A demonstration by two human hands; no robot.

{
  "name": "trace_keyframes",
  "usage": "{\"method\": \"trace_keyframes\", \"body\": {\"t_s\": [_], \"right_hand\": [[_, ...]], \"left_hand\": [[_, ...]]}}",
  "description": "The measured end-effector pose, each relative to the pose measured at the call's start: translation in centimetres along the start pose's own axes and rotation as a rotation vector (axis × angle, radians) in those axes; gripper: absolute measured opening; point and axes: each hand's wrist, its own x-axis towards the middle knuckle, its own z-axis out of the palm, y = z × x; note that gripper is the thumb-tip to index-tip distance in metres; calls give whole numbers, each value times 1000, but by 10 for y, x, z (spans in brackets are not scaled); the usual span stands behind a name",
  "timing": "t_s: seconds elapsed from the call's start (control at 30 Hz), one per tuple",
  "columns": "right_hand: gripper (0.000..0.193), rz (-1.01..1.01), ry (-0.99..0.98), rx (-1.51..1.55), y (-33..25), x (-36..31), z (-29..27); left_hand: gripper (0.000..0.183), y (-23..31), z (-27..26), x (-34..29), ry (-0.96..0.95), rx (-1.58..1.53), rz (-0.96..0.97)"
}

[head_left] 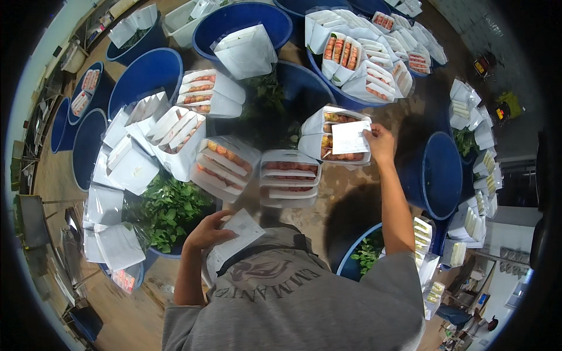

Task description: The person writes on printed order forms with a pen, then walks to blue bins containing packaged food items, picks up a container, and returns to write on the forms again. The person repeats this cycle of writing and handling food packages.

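My right hand [380, 142] is stretched forward and pinches a white printed slip [349, 138] by its right edge. The slip lies over the front of a wrapped flower bunch [313, 139], whose orange-red blooms show in rows between white layers. Close to my body, my left hand [209, 233] is closed on white printed paper sheets [244, 233]; whether it is one sheet or a stack, I cannot tell. Between my hands stand two more wrapped bunches, one with dark pink blooms [290, 178] and one with orange blooms [225, 168].
Blue buckets surround me, among them one at the right [434, 175] and one at the far side [242, 14]. Many wrapped bunches fill the far right bucket [357, 100]. Green leaves [175, 210] stick out at the left. Brown wet-looking floor [345, 184] shows between them.
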Motion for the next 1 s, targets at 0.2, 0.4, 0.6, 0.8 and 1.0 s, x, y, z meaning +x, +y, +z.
{"method": "trace_keyframes", "body": {"t_s": [0.2,0.4,0.6,0.8,1.0], "right_hand": [[17,28,-101,-10,-16,18,28],[22,96,-88,51,-3,28,40],[24,11,-92,-119,5,49,39],[25,27,-120,-160,2,53,40],[26,-4,-143,-114,-6,54,36]], "left_hand": [[68,-6,1,-13,71,-73,-16],[67,-17,1,-12,77,-129,34],[69,-9,1,-12,82,-79,25],[69,-12,0,-11,76,-79,13],[71,-12,2,-11,63,-100,33]]}}
